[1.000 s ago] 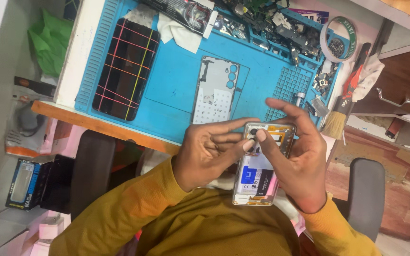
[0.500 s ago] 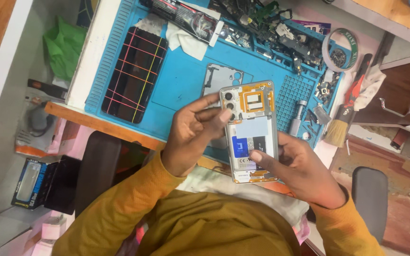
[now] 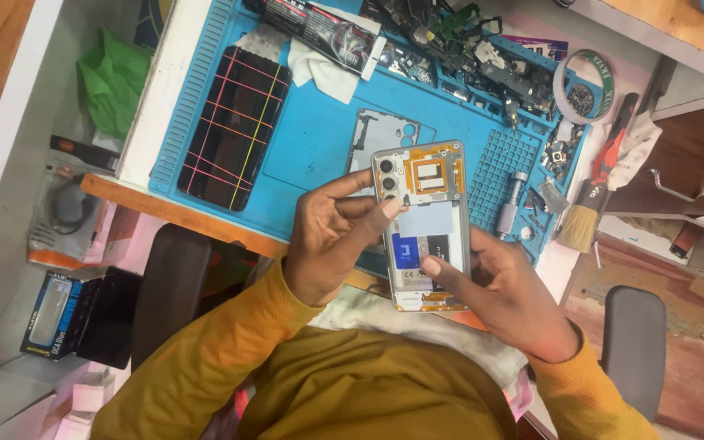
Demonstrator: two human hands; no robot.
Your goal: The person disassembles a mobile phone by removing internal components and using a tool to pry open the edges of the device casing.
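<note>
Opened phone (image 3: 422, 228) held above the bench's near edge.
Left hand (image 3: 332, 236) pinches its camera side; right hand (image 3: 508, 297) cradles the lower end, thumb on the battery, over the blue mat (image 3: 319, 138).

Matt blue rubber mat (image 3: 319, 138), glossy screen (image 3: 234, 126)

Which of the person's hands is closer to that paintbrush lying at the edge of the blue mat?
The right hand. It holds the opened phone from below, just left of the brush. The left hand grips the phone's far side, farther from it.
</note>
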